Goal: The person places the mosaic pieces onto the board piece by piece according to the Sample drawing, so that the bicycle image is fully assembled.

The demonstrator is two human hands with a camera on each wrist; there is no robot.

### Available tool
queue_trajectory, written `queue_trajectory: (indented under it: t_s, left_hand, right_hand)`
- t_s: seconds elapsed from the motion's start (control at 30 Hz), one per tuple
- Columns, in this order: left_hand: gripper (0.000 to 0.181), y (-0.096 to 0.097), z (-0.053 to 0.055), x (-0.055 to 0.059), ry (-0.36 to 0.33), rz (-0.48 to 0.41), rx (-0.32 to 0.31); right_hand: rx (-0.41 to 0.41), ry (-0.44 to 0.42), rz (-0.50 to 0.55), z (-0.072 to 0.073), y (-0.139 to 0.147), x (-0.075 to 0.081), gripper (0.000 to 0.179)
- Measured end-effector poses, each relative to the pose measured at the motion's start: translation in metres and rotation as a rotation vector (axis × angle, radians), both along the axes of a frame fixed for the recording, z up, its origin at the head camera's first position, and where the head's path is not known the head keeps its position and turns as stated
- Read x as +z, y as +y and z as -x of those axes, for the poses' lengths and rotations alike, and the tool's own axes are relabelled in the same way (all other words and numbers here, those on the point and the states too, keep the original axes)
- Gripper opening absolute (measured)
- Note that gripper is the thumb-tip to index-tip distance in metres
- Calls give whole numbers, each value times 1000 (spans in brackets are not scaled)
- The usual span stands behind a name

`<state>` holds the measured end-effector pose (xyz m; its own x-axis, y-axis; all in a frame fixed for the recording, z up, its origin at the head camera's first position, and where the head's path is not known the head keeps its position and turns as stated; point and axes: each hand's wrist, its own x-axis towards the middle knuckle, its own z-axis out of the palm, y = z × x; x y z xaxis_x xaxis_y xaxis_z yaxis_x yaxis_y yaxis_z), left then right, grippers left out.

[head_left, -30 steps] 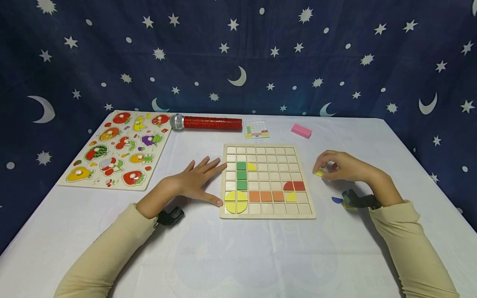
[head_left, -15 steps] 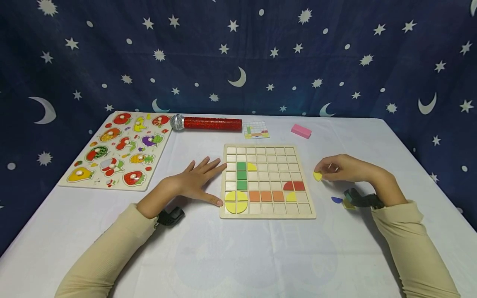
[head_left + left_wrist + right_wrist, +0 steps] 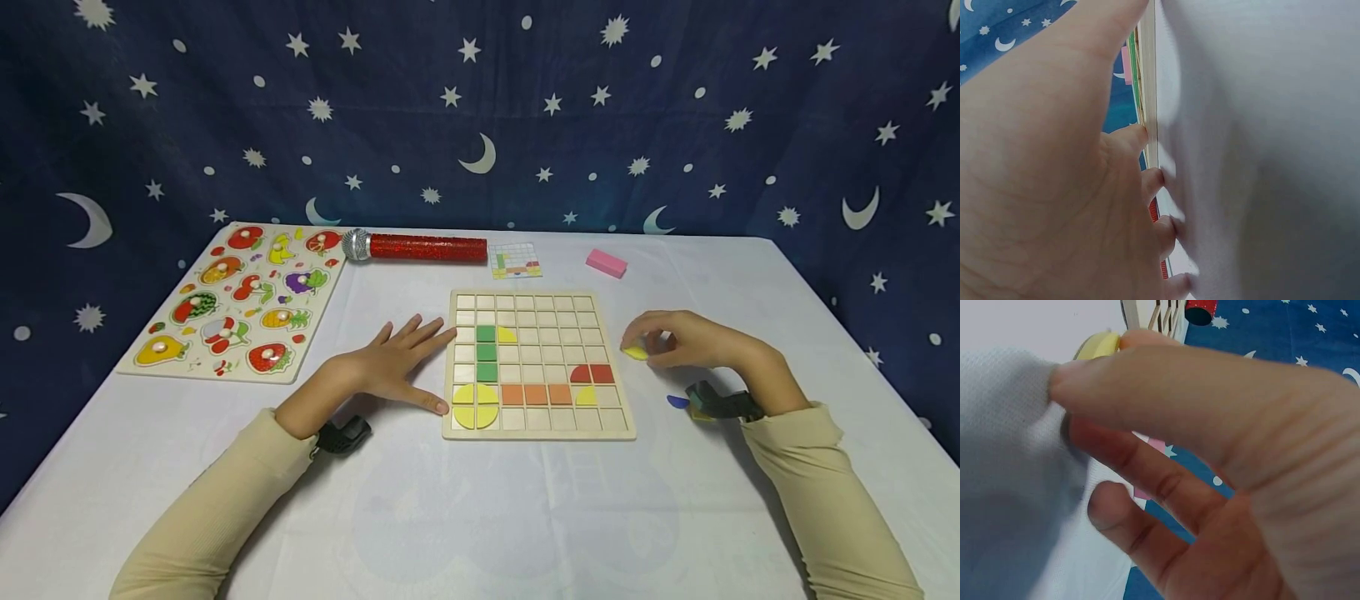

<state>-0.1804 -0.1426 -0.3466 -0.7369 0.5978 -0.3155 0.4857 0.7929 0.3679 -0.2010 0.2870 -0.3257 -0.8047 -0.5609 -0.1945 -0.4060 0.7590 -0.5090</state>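
Observation:
A wooden grid board (image 3: 540, 435) lies in the middle of the table. Several flat pieces sit in its squares: green squares (image 3: 486, 352), orange squares (image 3: 536, 395), red pieces (image 3: 602, 374) and yellow quarter circles (image 3: 487, 415). To the left, the left hand (image 3: 393, 367) lies with fingers spread, its index fingertip and thumb tip right at the board's left edge. Just off the board's right edge, the right hand (image 3: 690, 337) pinches a yellow quarter-circle piece (image 3: 636, 353) between thumb and fingers. The right wrist view shows this piece's yellow edge (image 3: 1099, 345) behind the thumb.
By the right wrist lie a blue piece (image 3: 678, 402) and a partly hidden yellow piece (image 3: 699, 415). Behind the board are a pattern card (image 3: 515, 260), a pink block (image 3: 606, 263) and a red microphone (image 3: 427, 248). A fruit puzzle board (image 3: 236, 304) lies at left.
The right hand keeps hold of the yellow piece; the piece has turned in its fingers and now lies slightly nearer the board. The left hand has stayed still.

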Motion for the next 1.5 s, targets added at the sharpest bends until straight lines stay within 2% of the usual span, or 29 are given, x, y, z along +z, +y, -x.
queue_trajectory:
  t_s: [0.17, 0.37, 0.47, 0.6, 0.67, 0.83, 0.93, 1.03, 1.23, 1.5]
  left_hand:
    - [112, 0, 0, 0, 0, -1, -2]
    - [112, -1, 1, -2, 2, -9, -3]
    - [112, -1, 0, -2, 4, -4, -3]
    - [112, 0, 0, 0, 5, -2, -3]
    - [111, 0, 0, 0, 5, -5, -4]
    - [111, -1, 0, -1, 6, -7, -3]
    - [111, -1, 0, -1, 5, -6, -4]
    - [111, -1, 0, 0, 4, -4, -4]
    - [112, 0, 0, 0, 4, -1, -2]
    - [112, 0, 0, -1, 6, 1, -4]
  right_hand:
    - [-15, 12, -29, 0, -2, 1, 25]
    - [-99, -6, -74, 0, 1, 1, 29]
    - [-80, 4, -51, 0, 6, 2, 28]
    - [0, 7, -14, -1, 10, 3, 29]
    - [8, 1, -10, -1, 10, 3, 28]
    - [-14, 40, -57, 1, 5, 1, 20]
    - [-41, 50, -75, 2, 4, 0, 23]
    - [-49, 35, -52, 0, 4, 1, 26]
    - [11, -12, -26, -1, 3, 1, 25]
    - [-16, -34, -34, 0, -1, 0, 32]
